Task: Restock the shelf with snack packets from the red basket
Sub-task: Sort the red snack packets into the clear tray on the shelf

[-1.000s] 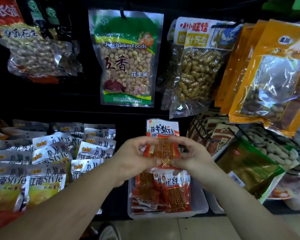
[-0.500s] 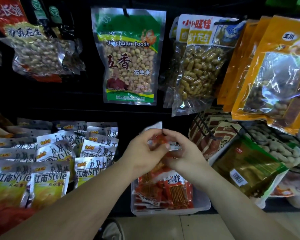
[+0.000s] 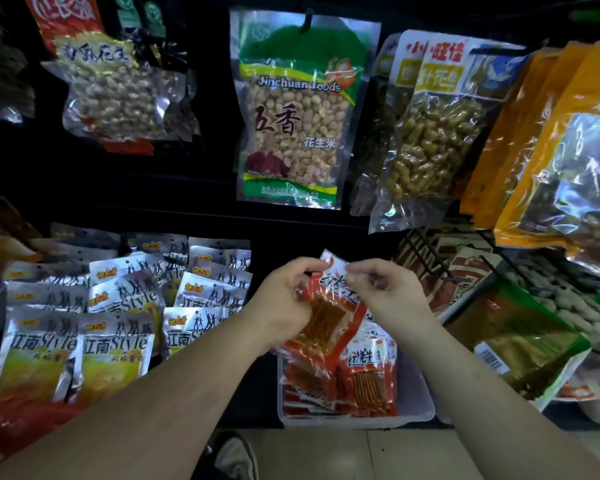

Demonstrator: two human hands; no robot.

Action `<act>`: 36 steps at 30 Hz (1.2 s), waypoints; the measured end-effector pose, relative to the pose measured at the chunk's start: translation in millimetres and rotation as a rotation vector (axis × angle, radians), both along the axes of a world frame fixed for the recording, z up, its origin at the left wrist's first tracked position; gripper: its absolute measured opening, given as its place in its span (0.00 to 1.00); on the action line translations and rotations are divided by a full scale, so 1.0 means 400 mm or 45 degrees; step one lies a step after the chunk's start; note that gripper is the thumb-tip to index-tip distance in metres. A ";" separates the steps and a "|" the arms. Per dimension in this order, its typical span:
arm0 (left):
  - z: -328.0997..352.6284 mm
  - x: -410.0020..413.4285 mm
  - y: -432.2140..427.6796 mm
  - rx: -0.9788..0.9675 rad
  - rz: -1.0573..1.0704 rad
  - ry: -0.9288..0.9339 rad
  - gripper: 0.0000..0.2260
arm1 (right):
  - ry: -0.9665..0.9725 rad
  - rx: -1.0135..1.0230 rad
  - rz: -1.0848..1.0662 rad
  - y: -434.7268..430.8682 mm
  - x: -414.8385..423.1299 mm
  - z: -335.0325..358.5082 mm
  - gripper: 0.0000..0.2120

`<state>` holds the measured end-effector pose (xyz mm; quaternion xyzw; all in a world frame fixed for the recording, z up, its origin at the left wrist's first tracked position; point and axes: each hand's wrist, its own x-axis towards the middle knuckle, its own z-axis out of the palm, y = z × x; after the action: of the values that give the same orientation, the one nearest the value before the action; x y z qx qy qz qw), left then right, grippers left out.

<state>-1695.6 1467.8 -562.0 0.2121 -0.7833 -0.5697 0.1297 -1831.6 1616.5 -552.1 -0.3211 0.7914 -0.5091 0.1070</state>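
Both my hands hold one red snack packet (image 3: 328, 315) with orange sticks, tilted, just above a clear plastic bin (image 3: 413, 407) on the shelf. My left hand (image 3: 284, 299) grips its left side. My right hand (image 3: 383, 289) pinches its white top corner. More red packets of the same kind (image 3: 368, 379) lie stacked in the bin below. The red basket is not in view.
Silver and yellow packets (image 3: 111, 337) fill the shelf to the left. Peanut bags (image 3: 291, 112) hang on hooks above. Orange bags (image 3: 565, 161) hang at the right, with a green-gold pack (image 3: 513, 341) and wire racks below. My shoe (image 3: 236, 455) stands on the tiled floor.
The packet stood upright between my hands, then was bunched up and turned. It now lies tilted with its top corner to the upper right, and my hands have spread a little apart.
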 end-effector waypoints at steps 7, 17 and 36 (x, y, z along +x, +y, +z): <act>-0.061 -0.004 -0.053 0.178 0.149 -0.111 0.24 | -0.007 0.101 -0.014 -0.076 -0.019 -0.052 0.06; -0.172 -0.057 -0.125 0.170 0.100 -0.537 0.36 | 0.220 0.619 0.361 -0.126 -0.057 -0.284 0.08; -0.232 -0.067 -0.091 0.099 -0.070 -0.672 0.31 | -0.744 1.212 0.529 -0.112 -0.068 -0.446 0.37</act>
<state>-1722.4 1431.3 -654.9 0.3367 -0.7729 -0.5278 -0.1029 -1858.7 1571.7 -730.3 -0.2325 0.7909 -0.1341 0.5500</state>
